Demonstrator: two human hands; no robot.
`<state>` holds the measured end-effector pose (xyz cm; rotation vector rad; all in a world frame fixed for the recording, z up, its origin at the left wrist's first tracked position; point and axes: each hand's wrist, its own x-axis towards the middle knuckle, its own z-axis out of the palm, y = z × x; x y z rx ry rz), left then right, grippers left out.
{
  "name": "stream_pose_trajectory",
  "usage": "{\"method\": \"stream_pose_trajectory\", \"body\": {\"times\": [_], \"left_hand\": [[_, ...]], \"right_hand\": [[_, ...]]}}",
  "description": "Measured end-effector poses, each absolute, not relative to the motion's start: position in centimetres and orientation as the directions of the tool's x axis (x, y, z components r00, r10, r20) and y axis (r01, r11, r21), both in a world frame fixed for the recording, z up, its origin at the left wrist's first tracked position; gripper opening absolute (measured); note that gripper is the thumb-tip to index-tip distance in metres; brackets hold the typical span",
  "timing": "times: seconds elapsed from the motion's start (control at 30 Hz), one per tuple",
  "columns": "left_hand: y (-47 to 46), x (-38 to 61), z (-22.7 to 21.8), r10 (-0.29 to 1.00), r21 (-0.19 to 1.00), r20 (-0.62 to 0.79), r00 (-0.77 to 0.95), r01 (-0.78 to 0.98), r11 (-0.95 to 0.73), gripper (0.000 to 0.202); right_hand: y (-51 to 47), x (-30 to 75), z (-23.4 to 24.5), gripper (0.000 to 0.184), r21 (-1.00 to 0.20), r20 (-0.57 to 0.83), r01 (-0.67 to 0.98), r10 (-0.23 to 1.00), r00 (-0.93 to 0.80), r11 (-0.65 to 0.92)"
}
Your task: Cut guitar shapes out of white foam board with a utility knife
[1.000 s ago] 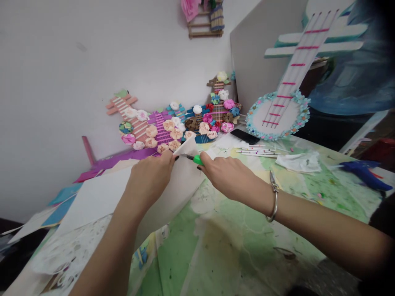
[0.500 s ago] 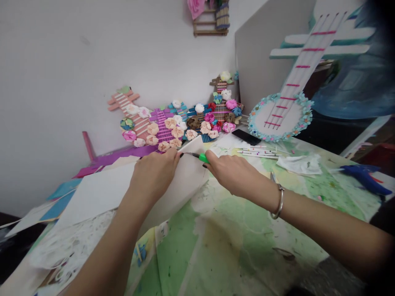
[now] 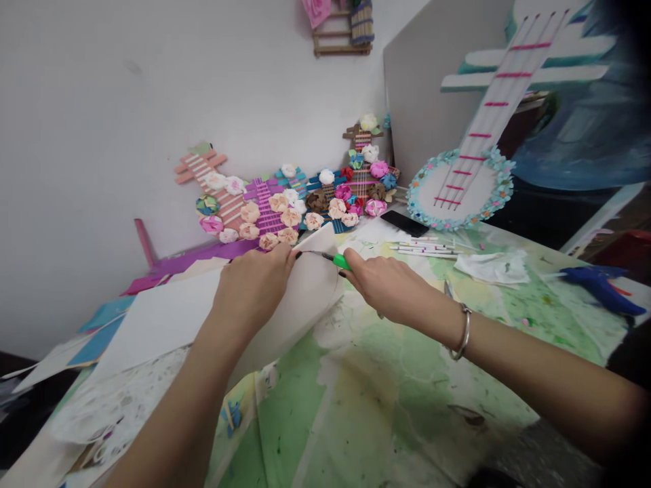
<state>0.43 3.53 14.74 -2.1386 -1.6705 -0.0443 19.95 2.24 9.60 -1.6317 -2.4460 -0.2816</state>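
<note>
1. Compared with half a second ago, the right hand [image 3: 379, 288] has moved a little away from the left hand [image 3: 254, 285], so more of the blade [image 3: 325, 255] can be seen between them.
2. White and smooth, the sheet [image 3: 310, 291] looks to me rather stiff; its surface bends in a soft curve, and one corner stands up beyond the left hand. It is located between the two forearms, with its far part lifted over the green-stained table [image 3: 366, 379].
3. With the left hand, the person holds the upper edge of this sheet in a closed grip; the thumb, which has a dark nail, lies close to the blade's tip.
4. As for the right hand, it is closed around the green handle [image 3: 342, 261] of the tool. The blade is thin and dark, and it points toward the left thumb.
5. From my place, I cannot tell whether the tip touches the sheet. The left forearm covers part of the sheet, most fingers of the right hand are hidden, and a metal point [image 3: 447, 289] beside the right wrist shows only partly.
</note>
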Motion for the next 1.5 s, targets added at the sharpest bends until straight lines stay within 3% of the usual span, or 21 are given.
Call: {"method": "stream_pose_trajectory", "body": {"times": [0.77,0.97,1.1,1.5], "left_hand": [[3.5,0.5,14.6,0.903,-0.329,0.304,0.302,0.923,-0.198,0.041],[3.8,-0.1,14.7,0.887,-0.322,0.303,0.348,0.914,-0.248,0.038],[4.1,-0.5,15.4,0.900,-0.282,0.230,0.371,0.910,-0.303,0.040],[4.6,-0.1,15.0,0.881,-0.382,0.264,0.393,0.881,-0.278,0.035]], "right_hand": [[2.5,21.1,8.0,0.032,-0.046,0.253,0.933,0.908,-0.334,0.356],[1.9,20.6,8.3,0.027,0.008,0.289,0.936,0.896,-0.338,0.351],[1.1,19.3,8.8,0.027,0.045,0.295,0.941,0.895,-0.334,0.336],[0.8,18.1,9.6,0.030,0.043,0.313,0.946,0.895,-0.318,0.321]]}}
